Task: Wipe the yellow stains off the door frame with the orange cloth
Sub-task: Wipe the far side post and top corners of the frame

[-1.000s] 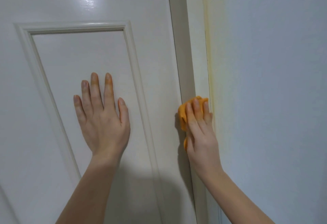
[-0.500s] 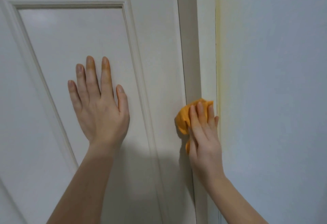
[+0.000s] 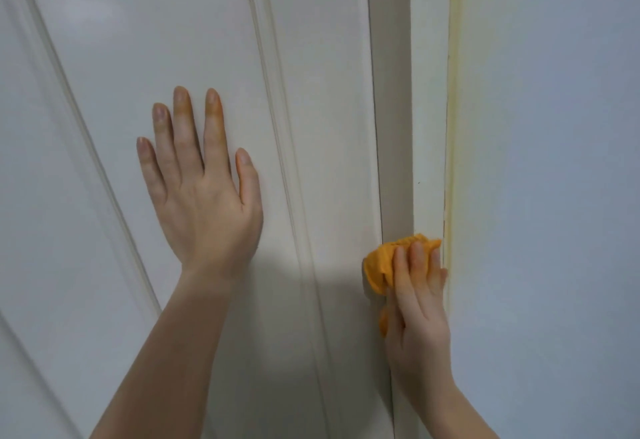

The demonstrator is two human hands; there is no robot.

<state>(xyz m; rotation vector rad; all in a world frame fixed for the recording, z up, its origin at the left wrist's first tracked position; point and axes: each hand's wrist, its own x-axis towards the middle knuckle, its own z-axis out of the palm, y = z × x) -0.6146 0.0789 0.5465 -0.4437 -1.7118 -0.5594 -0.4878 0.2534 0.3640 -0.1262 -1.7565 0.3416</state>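
Note:
My right hand (image 3: 417,303) presses a crumpled orange cloth (image 3: 384,263) flat against the cream door frame (image 3: 427,109), low in the view. A thin yellow stain line (image 3: 452,127) runs down the frame's right edge where it meets the wall, from the top of the view to just beside my fingers. My left hand (image 3: 201,182) rests flat and spread on the white door's inset panel (image 3: 145,57), holding nothing; its fingertips look tinted orange.
The white panelled door (image 3: 329,92) fills the left half of the view. A pale blue-grey wall (image 3: 554,196) fills the right side, faintly yellowed close to the frame.
My right hand and the cloth have slid a little down the frame. The left hand stays flat on the door, and the view has shifted slightly right.

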